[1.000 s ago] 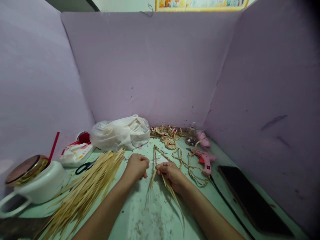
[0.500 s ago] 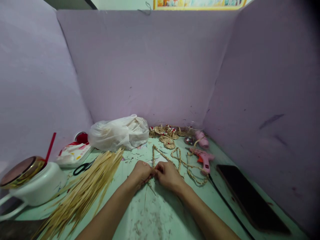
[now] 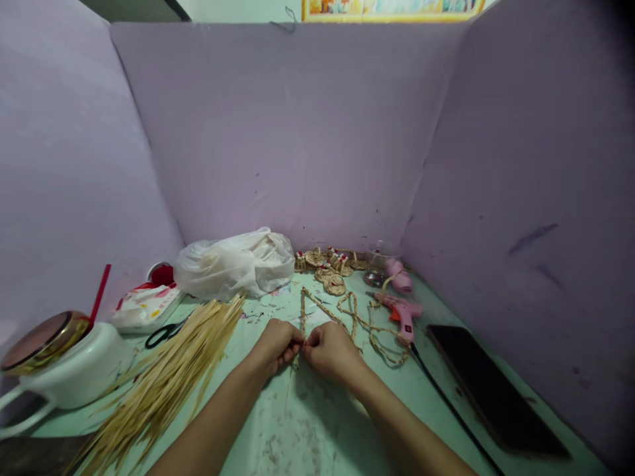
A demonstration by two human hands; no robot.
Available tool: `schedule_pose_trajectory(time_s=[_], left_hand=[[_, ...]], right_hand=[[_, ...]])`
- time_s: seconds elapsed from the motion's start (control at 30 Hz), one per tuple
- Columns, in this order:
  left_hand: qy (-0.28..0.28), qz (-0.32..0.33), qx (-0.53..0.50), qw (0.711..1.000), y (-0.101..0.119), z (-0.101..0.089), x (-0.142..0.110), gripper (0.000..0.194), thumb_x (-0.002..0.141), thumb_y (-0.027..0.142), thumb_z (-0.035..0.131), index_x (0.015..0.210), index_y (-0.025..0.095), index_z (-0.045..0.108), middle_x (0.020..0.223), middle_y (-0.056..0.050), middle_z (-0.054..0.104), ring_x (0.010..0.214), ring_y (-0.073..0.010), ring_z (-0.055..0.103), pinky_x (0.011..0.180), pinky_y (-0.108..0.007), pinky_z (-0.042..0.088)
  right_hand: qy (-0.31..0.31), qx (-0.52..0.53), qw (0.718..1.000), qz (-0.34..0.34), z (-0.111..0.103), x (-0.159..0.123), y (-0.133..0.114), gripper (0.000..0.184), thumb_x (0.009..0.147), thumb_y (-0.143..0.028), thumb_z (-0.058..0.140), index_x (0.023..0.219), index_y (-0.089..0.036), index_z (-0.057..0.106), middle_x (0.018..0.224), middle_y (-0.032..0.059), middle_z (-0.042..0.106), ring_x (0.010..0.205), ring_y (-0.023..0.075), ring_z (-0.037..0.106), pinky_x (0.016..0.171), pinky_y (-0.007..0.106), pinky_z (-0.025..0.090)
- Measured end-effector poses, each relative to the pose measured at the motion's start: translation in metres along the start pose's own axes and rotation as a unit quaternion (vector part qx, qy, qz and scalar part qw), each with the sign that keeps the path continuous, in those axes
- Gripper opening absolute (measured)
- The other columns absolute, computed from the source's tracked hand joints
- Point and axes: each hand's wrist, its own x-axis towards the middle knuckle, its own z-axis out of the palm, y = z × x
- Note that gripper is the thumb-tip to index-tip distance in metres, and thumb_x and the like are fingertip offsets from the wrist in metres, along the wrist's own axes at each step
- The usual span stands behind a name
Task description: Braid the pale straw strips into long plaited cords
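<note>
Over the middle of the green tabletop, my left hand (image 3: 278, 344) and my right hand (image 3: 331, 352) meet at the fingertips. Both are pinched closed on a thin straw braid (image 3: 303, 309). From my fingers the braid runs away from me, bends sharply, and comes back behind my right hand. More braided cord (image 3: 356, 311) lies in loose loops to the right. Short straw ends poke out below my left fingers. The exact spot between the fingertips is hidden.
Loose straw strips (image 3: 171, 370) lie left, beside black-handled scissors (image 3: 161, 335) and a white pot (image 3: 82, 370). A plastic bag (image 3: 235, 264) and woven straw pieces (image 3: 333, 283) sit at the back. Right are a pink glue gun (image 3: 404, 314), its cord, and a phone (image 3: 496, 390).
My hands stay joined on the braid, with the fingers shifted slightly. The straw ends that stuck out below my fingers now show less. The view has tilted a little.
</note>
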Motion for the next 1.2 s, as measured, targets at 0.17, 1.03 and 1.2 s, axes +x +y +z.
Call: schedule_pose_trajectory(time_s=[0.17,1.03,1.2], left_hand=[[-0.044,0.053,0.022,0.997,-0.006,-0.008,0.005,0.015,0.05,0.021,0.052,0.04,0.014,0.044,0.027,0.005,0.032,0.025,-0.0039,0.024,0.031,-0.018,0.012],[-0.035,0.092,0.132,0.986,0.006,-0.015,-0.006,0.008,0.049,0.011,0.047,0.042,0.012,0.052,0.032,0.002,0.039,0.028,-0.0056,0.028,0.034,-0.021,0.02],[-0.03,0.1,0.139,0.985,0.007,-0.016,-0.009,0.008,0.05,0.009,0.046,0.044,0.012,0.051,0.032,0.004,0.036,0.029,-0.0052,0.027,0.035,-0.02,0.02]], right_hand=[[-0.004,-0.005,0.999,-0.04,0.001,-0.002,0.002,0.01,0.055,-0.015,0.055,0.051,-0.016,0.064,0.042,0.0003,0.049,0.043,0.0088,0.037,0.045,0.024,0.02],[-0.056,0.301,0.946,0.106,0.005,0.01,0.008,0.012,0.055,-0.014,0.052,0.045,-0.015,0.046,0.033,-0.0067,0.036,0.032,0.0036,0.024,0.036,0.021,0.013],[-0.055,0.312,0.945,0.088,0.006,0.009,0.01,0.009,0.055,-0.013,0.049,0.046,-0.014,0.047,0.035,-0.0064,0.037,0.033,0.0031,0.022,0.037,0.021,0.013]])
